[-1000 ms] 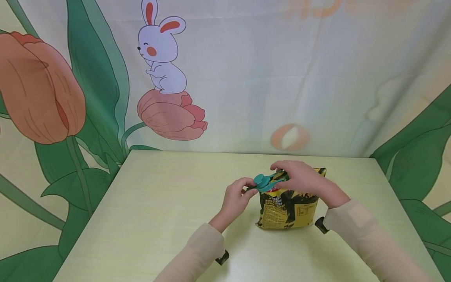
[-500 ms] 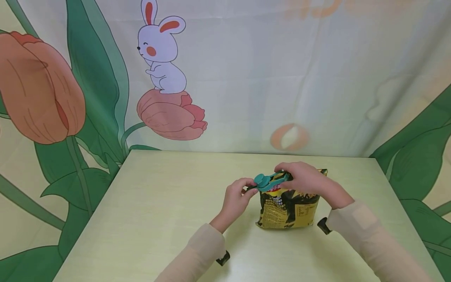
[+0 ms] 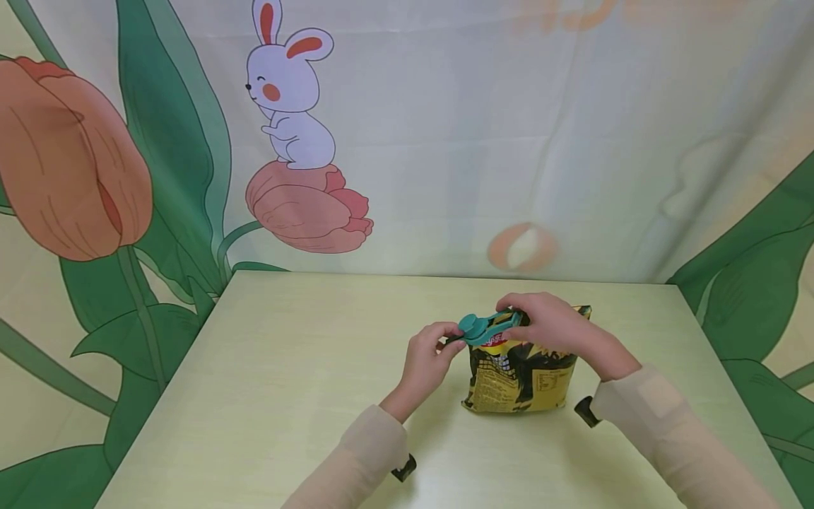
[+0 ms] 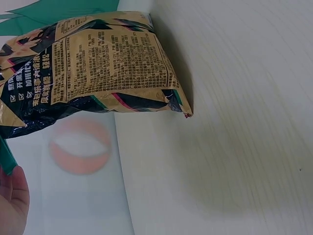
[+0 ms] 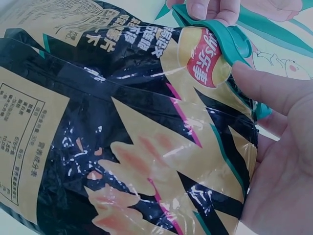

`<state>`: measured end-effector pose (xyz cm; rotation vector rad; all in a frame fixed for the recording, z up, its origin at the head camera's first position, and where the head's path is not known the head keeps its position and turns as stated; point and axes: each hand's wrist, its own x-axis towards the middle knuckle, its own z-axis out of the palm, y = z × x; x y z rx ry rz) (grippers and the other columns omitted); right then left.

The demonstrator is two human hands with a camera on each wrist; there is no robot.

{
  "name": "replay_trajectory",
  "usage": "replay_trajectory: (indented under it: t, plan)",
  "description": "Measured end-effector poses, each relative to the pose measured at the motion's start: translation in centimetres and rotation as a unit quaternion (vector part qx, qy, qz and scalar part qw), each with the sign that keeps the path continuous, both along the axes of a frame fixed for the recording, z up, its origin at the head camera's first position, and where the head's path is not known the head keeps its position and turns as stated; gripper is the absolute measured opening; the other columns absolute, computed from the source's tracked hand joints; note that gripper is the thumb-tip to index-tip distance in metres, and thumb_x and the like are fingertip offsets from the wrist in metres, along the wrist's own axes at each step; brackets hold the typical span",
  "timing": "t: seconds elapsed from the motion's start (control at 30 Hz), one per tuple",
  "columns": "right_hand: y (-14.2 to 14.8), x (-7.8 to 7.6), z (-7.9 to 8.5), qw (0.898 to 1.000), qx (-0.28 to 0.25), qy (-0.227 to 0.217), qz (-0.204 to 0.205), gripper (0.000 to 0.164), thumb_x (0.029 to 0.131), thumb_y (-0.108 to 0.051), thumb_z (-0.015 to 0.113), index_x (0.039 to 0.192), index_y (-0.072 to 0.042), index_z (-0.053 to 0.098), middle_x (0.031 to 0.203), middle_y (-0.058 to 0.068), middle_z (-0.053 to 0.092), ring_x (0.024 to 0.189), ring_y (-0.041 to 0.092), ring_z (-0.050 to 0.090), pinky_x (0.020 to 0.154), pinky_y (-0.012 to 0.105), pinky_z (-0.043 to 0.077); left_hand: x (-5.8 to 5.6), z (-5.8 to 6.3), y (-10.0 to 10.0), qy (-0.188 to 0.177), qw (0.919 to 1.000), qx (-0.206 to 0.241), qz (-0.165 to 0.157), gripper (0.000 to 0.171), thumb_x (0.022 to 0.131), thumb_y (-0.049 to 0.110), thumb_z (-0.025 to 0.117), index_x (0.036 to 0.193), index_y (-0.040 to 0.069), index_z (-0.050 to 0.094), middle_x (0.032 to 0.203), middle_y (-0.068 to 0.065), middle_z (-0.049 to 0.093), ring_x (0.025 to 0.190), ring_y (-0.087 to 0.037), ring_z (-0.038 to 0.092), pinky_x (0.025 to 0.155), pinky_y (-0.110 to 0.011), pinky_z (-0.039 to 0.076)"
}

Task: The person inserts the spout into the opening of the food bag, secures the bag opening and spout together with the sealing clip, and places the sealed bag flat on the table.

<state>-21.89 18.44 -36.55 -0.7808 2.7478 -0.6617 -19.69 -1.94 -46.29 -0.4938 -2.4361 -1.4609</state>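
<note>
A gold and black chip bag point(image 3: 521, 385) stands upright on the table, with a teal bag clip point(image 3: 471, 325) across its top. The clip has a round knob at the left, and two arms run from it to the right. My left hand point(image 3: 427, 357) pinches the clip's left end; its fingertips point(image 5: 198, 10) show at the top of the right wrist view. At the other end, my right hand point(image 3: 550, 324) holds the clip arms between thumb and fingers, its thumb point(image 5: 259, 85) near the red logo. The left wrist view shows the bag's printed back point(image 4: 107, 63).
A pale table point(image 3: 286, 367) spreads out to the left of the bag and in front of it. Behind its back edge hangs a cloth point(image 3: 432, 141) printed with a rabbit and tulips. A black wrist camera point(image 3: 403, 468) hangs below the left sleeve.
My right hand has shifted slightly right along the clip, uncovering more of its arms. The left hand and the bag stay nearly where they were.
</note>
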Motion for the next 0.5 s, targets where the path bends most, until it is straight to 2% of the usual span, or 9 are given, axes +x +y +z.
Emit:
replay_trajectory:
  t: [0.2,0.5]
  plan:
    - [0.09,0.01,-0.10,1.000,-0.003,0.012,0.010,0.034,0.081,-0.015,0.064,0.113,-0.010,0.054,0.098,0.004,0.062,0.074,0.010,0.058,0.070,0.033,0.047,-0.01,-0.04,-0.04,0.001,1.0000,0.000,-0.002,0.015,0.079,0.012,0.064,0.092,0.007,0.064,0.094,-0.005,0.065,0.086,-0.016,0.058,0.066,-0.019,0.047]
    - [0.05,0.06,-0.14,1.000,0.004,0.022,0.005,0.034,0.081,-0.019,0.064,0.112,-0.011,0.055,0.098,0.003,0.062,0.075,0.010,0.055,0.068,0.030,0.045,-0.04,-0.08,-0.08,-0.001,1.0000,0.005,-0.005,0.014,0.079,0.011,0.064,0.093,0.007,0.064,0.095,-0.005,0.065,0.086,-0.016,0.058,0.065,-0.019,0.047]
